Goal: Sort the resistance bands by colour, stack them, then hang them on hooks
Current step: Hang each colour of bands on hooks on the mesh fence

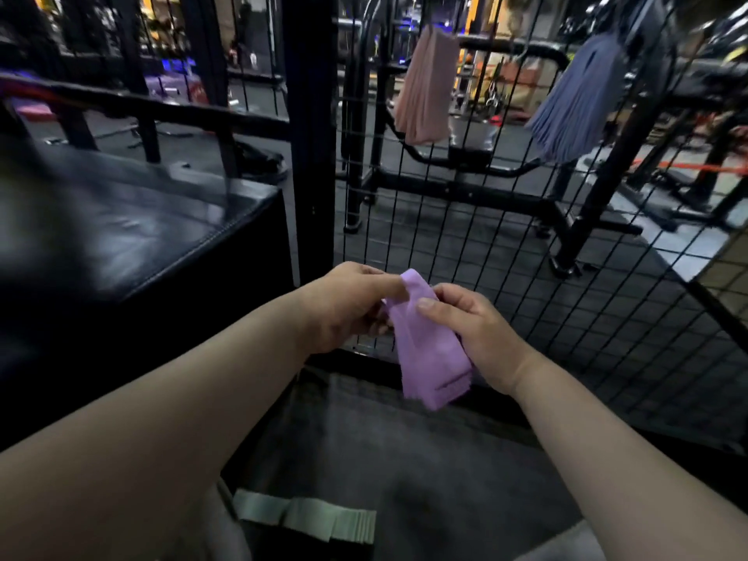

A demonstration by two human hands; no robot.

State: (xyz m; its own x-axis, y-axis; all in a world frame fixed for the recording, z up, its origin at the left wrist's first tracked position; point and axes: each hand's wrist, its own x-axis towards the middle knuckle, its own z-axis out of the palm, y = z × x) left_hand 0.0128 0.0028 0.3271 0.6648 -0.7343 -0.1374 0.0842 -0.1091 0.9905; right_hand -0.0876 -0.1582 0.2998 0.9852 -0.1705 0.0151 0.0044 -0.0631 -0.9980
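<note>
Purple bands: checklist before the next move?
1. Left hand and right hand both grip the purple stack: ok.
2. Only one colour in that stack: ok.
3. Lower ends flush: not ok, slightly fanned.
4. Free hook on the wire grid: cannot tell, no hook visible.
5. Pink stack and blue-grey stack hung: ok.
6. Green stack hung: not ok, it lies low, below the arms.

I see one view only: head camera, wide-angle, facing forward and down. Forearms [194, 402] enter from bottom edge. Left hand [344, 305], right hand [473, 330], purple bands [429, 354] between them, close, centre frame. Mesh [566, 277] just beyond; machines [457, 184] farther back.
</note>
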